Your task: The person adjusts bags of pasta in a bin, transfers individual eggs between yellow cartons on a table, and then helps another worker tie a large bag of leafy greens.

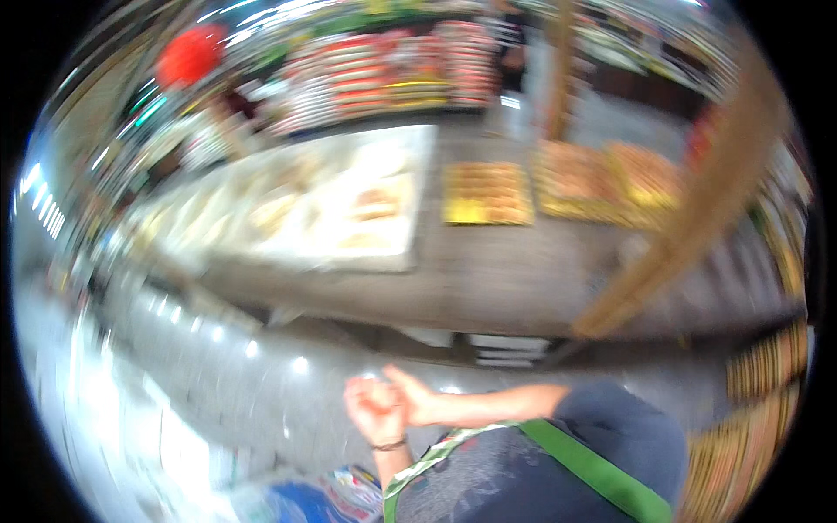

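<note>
In front of my body, my left hand and my right hand are together and seem to touch. The left fingers are curled, and a thin dark bracelet circles that wrist. My right forearm reaches in from the right, its thumb side up. Blur hides whether anything lies between the hands. Beyond them stands a long grey-brown table. On it are a yellow tray of brown baked-looking pieces and, at left, a large whitish tray area with pale food, partly washed out by glare.
A wooden post slants across the table's right side. More food trays sit behind it. Stacked packaged goods line the back, near a standing person. A red round decoration hangs at upper left. Blue-and-white bags lie low.
</note>
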A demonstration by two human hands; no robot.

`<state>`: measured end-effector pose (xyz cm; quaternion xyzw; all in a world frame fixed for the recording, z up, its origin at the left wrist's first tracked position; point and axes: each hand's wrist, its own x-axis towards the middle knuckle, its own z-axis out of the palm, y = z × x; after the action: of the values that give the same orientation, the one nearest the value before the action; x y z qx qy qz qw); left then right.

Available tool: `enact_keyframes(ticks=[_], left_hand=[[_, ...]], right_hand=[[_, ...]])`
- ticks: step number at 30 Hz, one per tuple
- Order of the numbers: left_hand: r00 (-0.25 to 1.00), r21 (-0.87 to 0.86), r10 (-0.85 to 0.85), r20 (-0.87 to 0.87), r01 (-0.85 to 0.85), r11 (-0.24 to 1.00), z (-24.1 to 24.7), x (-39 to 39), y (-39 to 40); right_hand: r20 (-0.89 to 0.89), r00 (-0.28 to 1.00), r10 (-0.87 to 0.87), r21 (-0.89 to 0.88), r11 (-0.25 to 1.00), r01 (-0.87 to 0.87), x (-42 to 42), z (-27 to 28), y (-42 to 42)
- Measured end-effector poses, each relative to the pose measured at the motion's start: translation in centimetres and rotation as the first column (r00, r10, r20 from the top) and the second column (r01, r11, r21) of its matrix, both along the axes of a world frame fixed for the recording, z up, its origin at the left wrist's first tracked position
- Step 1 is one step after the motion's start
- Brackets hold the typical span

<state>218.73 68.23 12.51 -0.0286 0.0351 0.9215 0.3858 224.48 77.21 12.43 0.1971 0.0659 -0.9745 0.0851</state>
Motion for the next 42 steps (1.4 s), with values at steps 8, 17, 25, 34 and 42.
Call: enact_keyframes(ticks=[8, 17, 25, 34, 42], left_hand=[[0.95, -0.462, 0.05, -0.308, -0.195, 0.865, -0.3, -11.5, -15.9], [0.855, -0.657, 0.399, -0.332, -0.513, 0.552, -5.5, -34.0, -33.9], [0.667, -0.595, 0.741, -0.08, -0.628, 0.501, -8.3, -48.4, -50.2], [0.722, -0.905, 0.67, -0.171, -0.384, 0.183, -13.5, -68.0, -64.1], [0.714, -0.71, 0.453, -0.534, -0.669, 0.218, -12.4, -106.1, -74.5]], right_hand=[[0.0, 0.996, 0.086, 0.173, 0.981, -0.084, -15.7, -5.1, -2.3], [0.158, 0.987, 0.032, 0.306, 0.949, -0.08, -37.9, -9.6, -6.9], [0.129, 0.9, 0.416, 0.535, 0.735, -0.416, -70.2, -6.2, -24.5], [-0.188, 0.707, 0.682, 0.703, 0.596, -0.388, -97.3, -0.7, -41.9], [0.039, 0.932, 0.36, 0.843, 0.489, -0.224, -114.0, -3.8, -39.3]])
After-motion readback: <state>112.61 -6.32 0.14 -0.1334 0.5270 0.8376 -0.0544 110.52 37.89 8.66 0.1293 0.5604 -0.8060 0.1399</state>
